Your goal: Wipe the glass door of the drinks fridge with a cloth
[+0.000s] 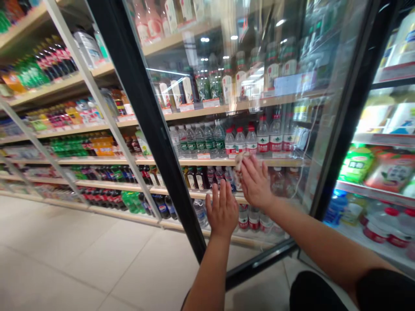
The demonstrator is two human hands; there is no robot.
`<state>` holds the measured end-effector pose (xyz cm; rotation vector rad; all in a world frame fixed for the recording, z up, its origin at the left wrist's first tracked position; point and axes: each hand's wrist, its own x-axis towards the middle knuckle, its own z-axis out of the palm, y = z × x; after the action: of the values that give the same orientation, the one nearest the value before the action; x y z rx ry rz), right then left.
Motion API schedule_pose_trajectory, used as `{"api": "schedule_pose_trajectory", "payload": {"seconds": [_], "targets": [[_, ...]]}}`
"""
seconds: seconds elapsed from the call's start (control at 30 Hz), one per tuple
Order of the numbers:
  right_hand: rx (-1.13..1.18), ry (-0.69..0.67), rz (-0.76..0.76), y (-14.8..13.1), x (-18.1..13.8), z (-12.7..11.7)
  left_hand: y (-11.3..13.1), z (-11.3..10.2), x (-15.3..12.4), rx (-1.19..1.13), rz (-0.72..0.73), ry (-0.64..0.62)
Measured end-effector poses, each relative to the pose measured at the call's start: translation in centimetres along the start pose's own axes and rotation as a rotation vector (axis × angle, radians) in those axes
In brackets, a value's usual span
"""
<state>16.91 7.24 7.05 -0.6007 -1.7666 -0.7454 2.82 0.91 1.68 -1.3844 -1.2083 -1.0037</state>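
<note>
A glass door (207,39) with a black frame stands swung out in front of me, and bottles show through its pane. My right hand (257,181) presses a crumpled, light-coloured cloth (238,167) against the glass, its fingers pointing up and left over the cloth. Lower and to the left, my left hand (223,211) is held up with its fingers straight and close together. Its palm faces the pane and appears to rest on it. Nothing shows in that hand.
Shelves of drinks (103,144) run along the left and behind the pane. To the right, an open lit cooler (372,198) holds bottles and bags. The black door frame (152,116) slants down toward the tiled floor (74,255). My dark-clothed knee (313,289) is at bottom right.
</note>
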Motion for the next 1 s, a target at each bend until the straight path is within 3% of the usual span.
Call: {"api": "schedule_pose_trajectory", "payload": {"seconds": [0.13, 0.27, 0.33, 0.43, 0.57, 0.67, 0.77, 0.87, 0.93, 1.0], "targets": [[0.133, -0.149, -0.063, -2.4, -2.2, 0.1, -0.4, -0.6, 0.1, -0.164, 0.072, 0.077], [0.391, -0.3, -0.125, -0.8, -0.9, -2.0, 0.5, -1.0, 2.2, -0.381, 0.217, 0.014], [0.371, -0.22, -0.1, 1.7, -0.6, -3.0, 1.5, -0.9, 3.2, -0.367, 0.206, -0.052], [0.084, -0.033, 0.099, 6.1, -2.4, -3.0, 3.2, -0.7, 2.8, -0.198, 0.094, -0.108], [-0.148, -0.078, 0.199, 9.8, -6.5, -0.7, 4.3, -0.5, -1.0, -0.143, 0.008, -0.09], [-0.172, -0.068, 0.184, 10.2, -8.2, 0.7, 3.5, -0.6, -1.0, -0.121, -0.012, -0.056], [-0.167, -0.066, 0.183, 10.0, -8.3, 1.0, 1.7, -1.1, 3.4, -0.049, -0.102, 0.026], [-0.151, -0.082, 0.208, 9.8, -7.9, 0.8, 0.9, -1.3, 7.1, -0.063, -0.185, -0.043], [-0.158, -0.078, 0.21, 9.7, -7.9, 0.7, 1.5, -1.2, 6.3, -0.061, -0.182, -0.096], [-0.168, -0.044, 0.193, 9.6, -7.9, 0.7, 2.7, -0.8, 2.8, -0.041, -0.158, -0.129]]}}
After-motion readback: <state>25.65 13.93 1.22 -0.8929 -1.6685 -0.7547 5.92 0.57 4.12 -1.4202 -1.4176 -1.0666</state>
